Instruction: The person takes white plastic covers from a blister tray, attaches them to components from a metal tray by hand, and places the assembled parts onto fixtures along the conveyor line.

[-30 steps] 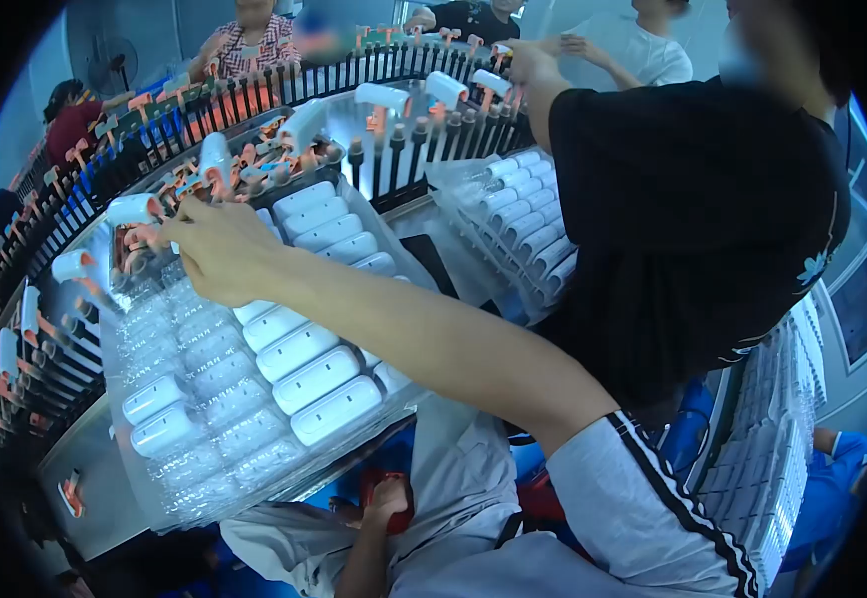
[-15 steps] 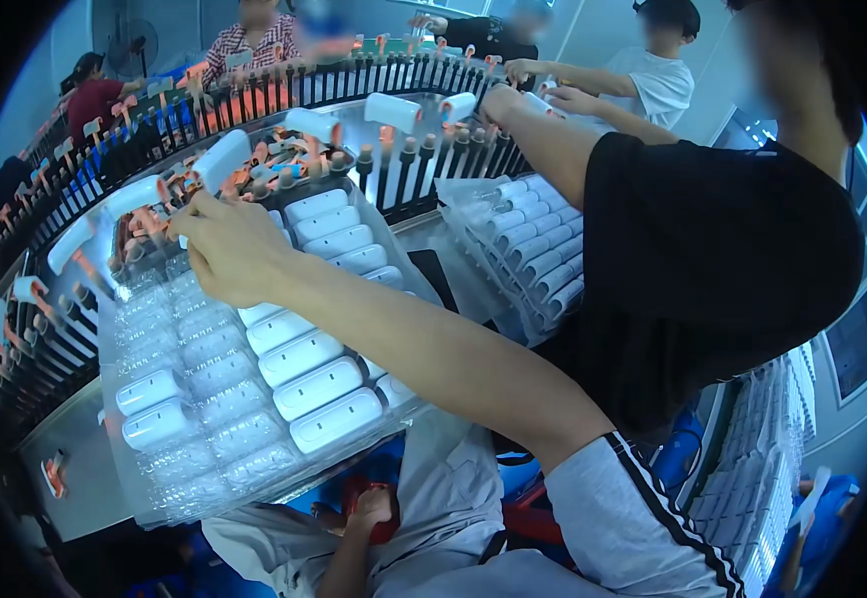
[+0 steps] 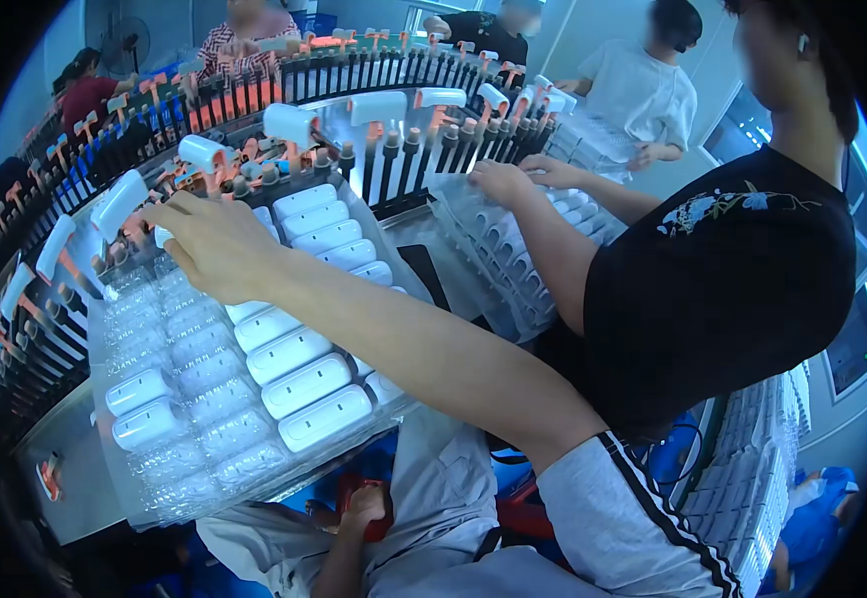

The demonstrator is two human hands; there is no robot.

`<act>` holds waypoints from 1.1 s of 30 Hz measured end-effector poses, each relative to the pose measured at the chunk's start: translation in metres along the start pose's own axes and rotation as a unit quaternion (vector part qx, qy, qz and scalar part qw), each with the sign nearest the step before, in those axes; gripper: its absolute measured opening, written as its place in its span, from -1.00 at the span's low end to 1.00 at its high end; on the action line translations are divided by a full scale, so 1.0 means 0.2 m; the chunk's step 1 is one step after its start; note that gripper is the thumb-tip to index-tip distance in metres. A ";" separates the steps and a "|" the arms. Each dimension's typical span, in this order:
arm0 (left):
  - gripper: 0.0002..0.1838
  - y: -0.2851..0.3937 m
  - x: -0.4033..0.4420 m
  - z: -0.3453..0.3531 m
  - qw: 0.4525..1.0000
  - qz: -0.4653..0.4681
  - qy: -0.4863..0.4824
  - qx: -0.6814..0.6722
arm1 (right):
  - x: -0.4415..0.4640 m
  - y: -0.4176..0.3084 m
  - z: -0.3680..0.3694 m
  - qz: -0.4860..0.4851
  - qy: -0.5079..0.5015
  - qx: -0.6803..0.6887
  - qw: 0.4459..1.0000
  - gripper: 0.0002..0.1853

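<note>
My right hand [image 3: 204,239] reaches over the far left corner of a clear plastic blister tray [image 3: 194,488]. Its fingers are bent together, and a small white piece [image 3: 162,237] shows at the fingertips, too little of it to name. Just beyond them, a white shell [image 3: 121,201] sits on an orange holder of the curved line. Several white oblong cases [image 3: 304,387] lie in the tray's right columns, and two more in its left column. Low between my thighs is my left hand [image 3: 364,506], fingers curled beside something red; whether it grips anything is hidden.
Black posts [image 3: 391,164] with orange holders and white shells curve around the tray. Orange and metal parts [image 3: 244,169] are heaped behind it. A co-worker in black [image 3: 722,269] sits close on my right, at another tray [image 3: 513,269]. Stacked trays [image 3: 752,478] stand at lower right.
My right hand has shifted slightly left. The holders have moved a little left along the line. The co-worker in black has drawn both hands back from the line to the tray there.
</note>
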State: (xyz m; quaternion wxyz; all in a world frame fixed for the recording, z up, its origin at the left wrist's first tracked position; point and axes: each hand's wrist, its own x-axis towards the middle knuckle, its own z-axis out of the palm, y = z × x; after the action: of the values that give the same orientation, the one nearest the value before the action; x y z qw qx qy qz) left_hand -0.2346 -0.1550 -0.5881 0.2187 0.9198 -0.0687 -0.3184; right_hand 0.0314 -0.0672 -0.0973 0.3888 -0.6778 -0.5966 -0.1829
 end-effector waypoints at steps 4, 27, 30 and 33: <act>-0.65 0.05 -0.05 -0.09 1.000 0.000 0.000 -0.010 | 0.00 0.02 0.01 0.008 -0.010 0.010 1.000 -0.65; -0.70 0.06 -0.10 -0.10 1.000 -0.005 0.004 -0.005 | 0.00 0.03 -0.01 0.024 -0.043 -0.004 0.999 -0.65; -0.71 0.07 -0.10 -0.12 1.000 0.002 0.007 -0.010 | 0.00 0.05 0.01 0.020 -0.024 0.004 0.999 -0.65; -0.73 0.08 -0.11 -0.12 1.000 -0.013 0.019 -0.007 | 0.00 0.04 0.00 0.016 -0.025 -0.016 0.999 -0.65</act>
State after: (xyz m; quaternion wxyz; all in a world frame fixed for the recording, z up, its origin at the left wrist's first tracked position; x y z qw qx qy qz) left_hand -0.2371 -0.1553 -0.5514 0.2227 0.9249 -0.0507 -0.3040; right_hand 0.0382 -0.0669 -0.0995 0.3658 -0.6979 -0.5919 -0.1697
